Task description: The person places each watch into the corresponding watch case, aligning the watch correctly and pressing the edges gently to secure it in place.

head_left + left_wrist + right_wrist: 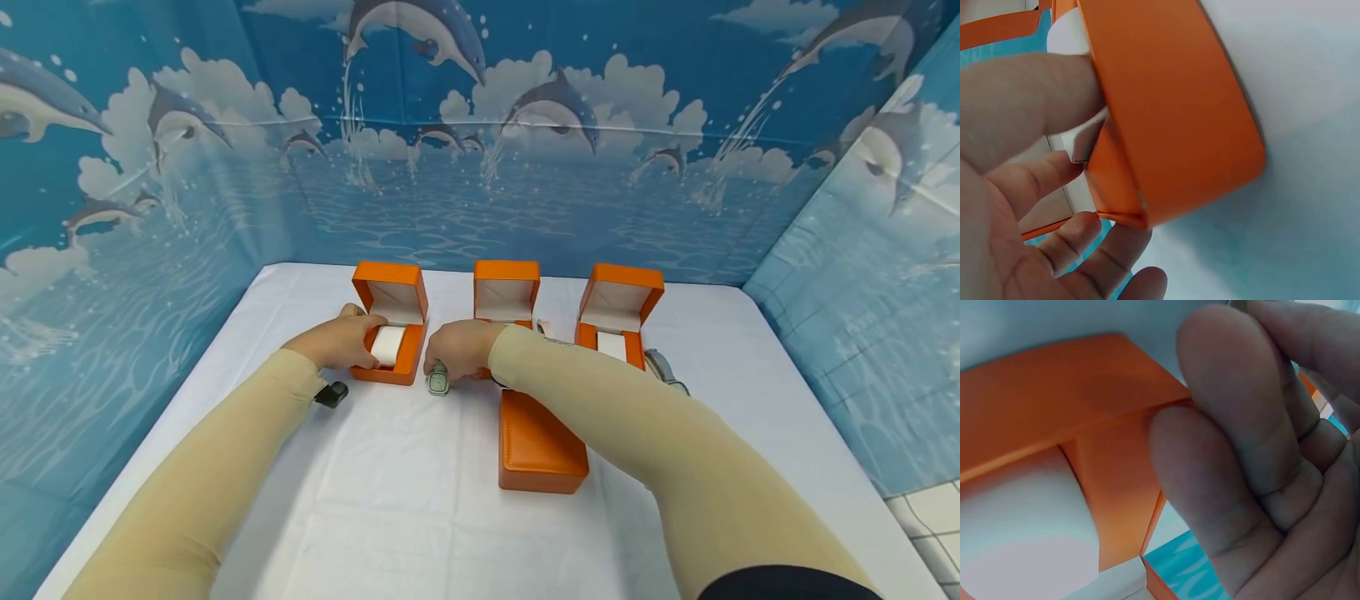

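In the head view my left hand (341, 337) reaches into the left open orange watch box (408, 358), thumb and fingers at opposite ends of its white watch cushion (387, 344). The left wrist view shows the thumb behind the orange box wall (1172, 106) and a fingertip against the edge of the cushion (1087, 140). My right hand (461, 346) pinches a watch with a pale green face (437, 381), just right of that box. Behind this hand stands the middle open watch box (507, 271), its lower part mostly covered; its white cushion (1029, 531) shows in the right wrist view.
The right open watch box (621, 279) holds a white cushion (611, 345); a grey-strapped watch (660, 367) lies beside it. A closed orange box (543, 450) sits in front, under my right forearm. Dolphin-print cloth (480, 200) walls the white table (390, 500).
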A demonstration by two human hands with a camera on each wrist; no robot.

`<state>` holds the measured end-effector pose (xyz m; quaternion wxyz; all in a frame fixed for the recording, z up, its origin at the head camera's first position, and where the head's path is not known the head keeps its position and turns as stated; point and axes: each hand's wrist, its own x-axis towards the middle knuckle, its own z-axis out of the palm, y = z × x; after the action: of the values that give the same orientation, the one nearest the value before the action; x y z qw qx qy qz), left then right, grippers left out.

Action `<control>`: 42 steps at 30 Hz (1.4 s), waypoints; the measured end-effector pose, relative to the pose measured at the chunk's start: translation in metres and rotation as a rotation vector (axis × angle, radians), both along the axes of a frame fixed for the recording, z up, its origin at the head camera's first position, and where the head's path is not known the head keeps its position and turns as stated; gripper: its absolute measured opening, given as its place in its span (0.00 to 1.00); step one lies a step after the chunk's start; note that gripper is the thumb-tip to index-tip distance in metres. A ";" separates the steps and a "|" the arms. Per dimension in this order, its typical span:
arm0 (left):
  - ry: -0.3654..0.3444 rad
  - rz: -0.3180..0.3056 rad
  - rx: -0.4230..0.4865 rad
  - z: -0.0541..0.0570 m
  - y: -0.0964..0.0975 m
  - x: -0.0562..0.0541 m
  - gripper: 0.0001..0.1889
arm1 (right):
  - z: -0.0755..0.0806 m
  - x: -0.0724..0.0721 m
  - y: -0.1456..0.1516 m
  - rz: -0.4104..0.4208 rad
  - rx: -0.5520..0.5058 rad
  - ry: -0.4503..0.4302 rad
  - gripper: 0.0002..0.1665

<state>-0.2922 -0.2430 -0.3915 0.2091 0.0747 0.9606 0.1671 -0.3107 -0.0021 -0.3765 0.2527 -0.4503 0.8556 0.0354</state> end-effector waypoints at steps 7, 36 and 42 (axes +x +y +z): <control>0.012 0.006 0.010 -0.001 0.002 -0.002 0.41 | -0.003 -0.001 -0.001 0.003 0.007 0.020 0.25; 0.090 0.035 -0.060 -0.009 0.007 -0.009 0.39 | -0.005 0.003 -0.002 0.035 0.034 0.068 0.26; 0.094 0.034 -0.053 -0.006 0.008 -0.008 0.40 | -0.006 0.002 -0.003 0.069 0.030 0.075 0.26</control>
<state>-0.2999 -0.2355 -0.3975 0.1626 0.0607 0.9746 0.1414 -0.3084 -0.0046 -0.3820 0.2258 -0.4740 0.8479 0.0740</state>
